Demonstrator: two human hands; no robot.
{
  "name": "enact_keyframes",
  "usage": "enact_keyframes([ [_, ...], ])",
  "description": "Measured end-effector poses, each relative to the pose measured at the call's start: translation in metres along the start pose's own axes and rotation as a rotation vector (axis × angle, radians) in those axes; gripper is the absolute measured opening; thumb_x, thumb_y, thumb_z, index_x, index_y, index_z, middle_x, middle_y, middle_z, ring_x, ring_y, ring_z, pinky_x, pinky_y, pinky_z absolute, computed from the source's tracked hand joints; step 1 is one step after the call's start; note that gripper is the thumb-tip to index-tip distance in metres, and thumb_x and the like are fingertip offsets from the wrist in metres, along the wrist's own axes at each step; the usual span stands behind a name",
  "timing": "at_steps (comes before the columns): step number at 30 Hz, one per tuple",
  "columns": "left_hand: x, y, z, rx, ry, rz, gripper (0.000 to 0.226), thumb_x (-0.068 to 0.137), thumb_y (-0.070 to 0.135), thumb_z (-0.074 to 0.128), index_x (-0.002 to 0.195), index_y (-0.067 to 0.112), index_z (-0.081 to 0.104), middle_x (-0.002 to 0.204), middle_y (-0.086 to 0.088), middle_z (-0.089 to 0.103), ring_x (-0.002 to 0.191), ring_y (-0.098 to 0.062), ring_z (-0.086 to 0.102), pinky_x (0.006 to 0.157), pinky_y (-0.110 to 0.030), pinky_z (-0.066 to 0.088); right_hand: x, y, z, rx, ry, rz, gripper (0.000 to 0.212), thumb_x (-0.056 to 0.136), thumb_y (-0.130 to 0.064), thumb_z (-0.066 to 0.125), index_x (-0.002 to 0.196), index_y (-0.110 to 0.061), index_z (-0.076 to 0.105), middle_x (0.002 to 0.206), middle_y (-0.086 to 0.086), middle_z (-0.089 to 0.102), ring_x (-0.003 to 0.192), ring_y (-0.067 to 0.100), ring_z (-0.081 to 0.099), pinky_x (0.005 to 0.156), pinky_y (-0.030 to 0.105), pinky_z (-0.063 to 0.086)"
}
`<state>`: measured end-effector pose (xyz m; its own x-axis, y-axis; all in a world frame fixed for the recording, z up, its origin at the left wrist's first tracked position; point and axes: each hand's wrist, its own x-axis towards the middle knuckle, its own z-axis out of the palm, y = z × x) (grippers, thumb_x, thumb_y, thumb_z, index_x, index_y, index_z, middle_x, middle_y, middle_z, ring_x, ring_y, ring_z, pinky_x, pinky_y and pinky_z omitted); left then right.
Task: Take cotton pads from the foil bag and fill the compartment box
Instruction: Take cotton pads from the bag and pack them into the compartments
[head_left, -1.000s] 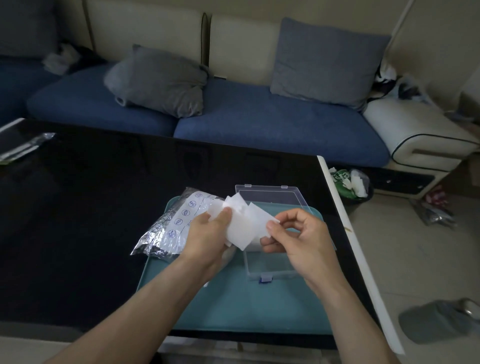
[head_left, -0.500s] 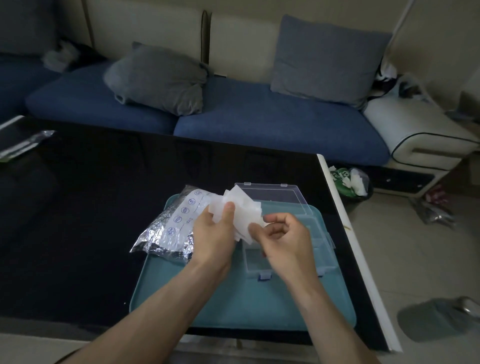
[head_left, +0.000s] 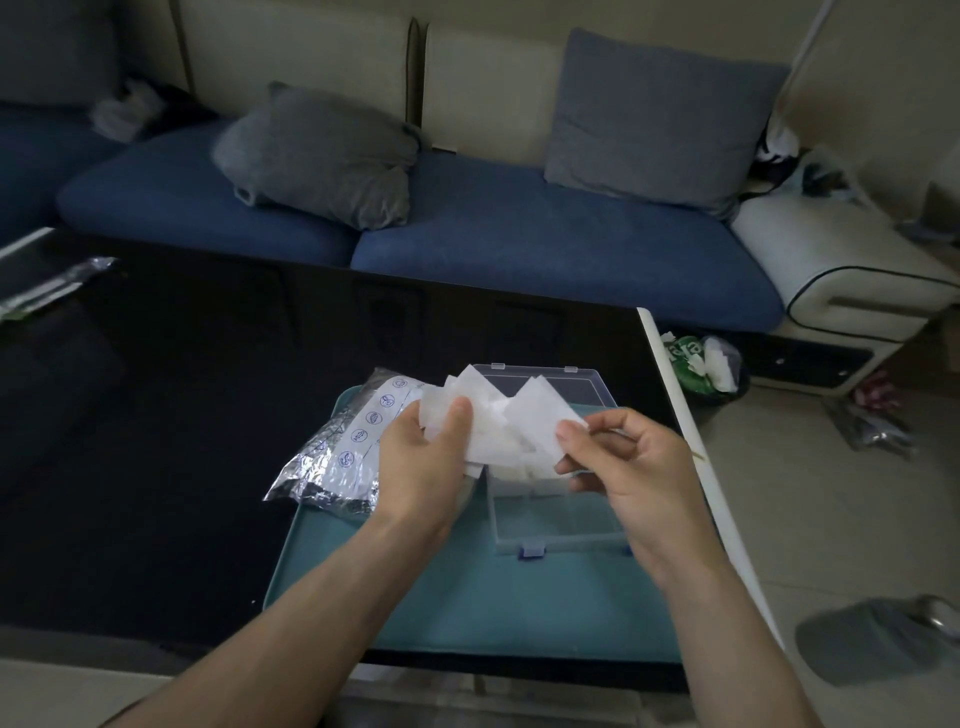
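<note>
My left hand (head_left: 423, 462) grips a fanned stack of white square cotton pads (head_left: 485, 415) with the thumb on top. My right hand (head_left: 631, 467) pinches the right-most pad (head_left: 535, 415) of that stack between thumb and forefinger. Both hands hover over the clear plastic compartment box (head_left: 558, 525), whose lid (head_left: 566, 382) stands open at the back. White pads lie in its far compartments, partly hidden by the held stack. The crumpled foil bag (head_left: 337, 457) lies to the left, half on the teal tray (head_left: 467, 597).
The tray sits on a glossy black table (head_left: 182, 415) near its right edge. A foil wrapper (head_left: 52, 286) lies at the far left of the table. A small bin (head_left: 706, 364) stands on the floor to the right. A blue sofa with grey cushions runs behind.
My right hand has moved right, drawing one pad out from the stack in my left hand. The view has shifted slightly.
</note>
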<state>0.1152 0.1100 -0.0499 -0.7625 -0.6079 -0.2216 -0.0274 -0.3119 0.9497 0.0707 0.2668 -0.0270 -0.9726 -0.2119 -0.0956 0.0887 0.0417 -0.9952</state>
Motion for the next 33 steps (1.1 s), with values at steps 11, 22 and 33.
enact_keyframes([
  [11,-0.011,0.001,0.006,0.198,-0.31,0.103,0.019,0.099,0.005,0.049,0.089,0.009,0.065,0.075,-0.008,0.069,0.069,-0.017,0.063,0.056,-0.026,0.051,0.002,0.017,0.023,-0.16,0.044,-0.055,0.018,0.083,-0.022,0.082,0.088,-0.012,0.069,0.074,0.006,0.074,0.061,0.012,0.07,0.054,0.021,0.052],
  [22,0.0,-0.005,-0.006,0.69,-0.568,0.199,0.021,0.086,-0.002,0.055,0.103,0.008,0.061,0.076,-0.007,0.068,0.054,-0.01,0.061,0.05,-0.024,0.048,0.011,0.025,0.015,-0.621,-0.097,-0.387,0.036,0.081,-0.017,0.082,0.11,-0.031,0.067,0.097,-0.009,0.056,0.083,0.003,0.053,0.072,0.01,0.043],
  [33,0.004,-0.007,-0.014,0.695,-0.569,0.14,0.013,0.092,0.009,0.065,0.095,0.022,0.064,0.073,0.007,0.07,0.063,-0.01,0.065,0.056,-0.021,0.046,0.016,0.012,0.0,-0.135,0.014,-0.261,0.017,0.083,-0.012,0.08,0.093,-0.021,0.069,0.086,-0.002,0.074,0.077,0.006,0.069,0.066,0.019,0.053],
])
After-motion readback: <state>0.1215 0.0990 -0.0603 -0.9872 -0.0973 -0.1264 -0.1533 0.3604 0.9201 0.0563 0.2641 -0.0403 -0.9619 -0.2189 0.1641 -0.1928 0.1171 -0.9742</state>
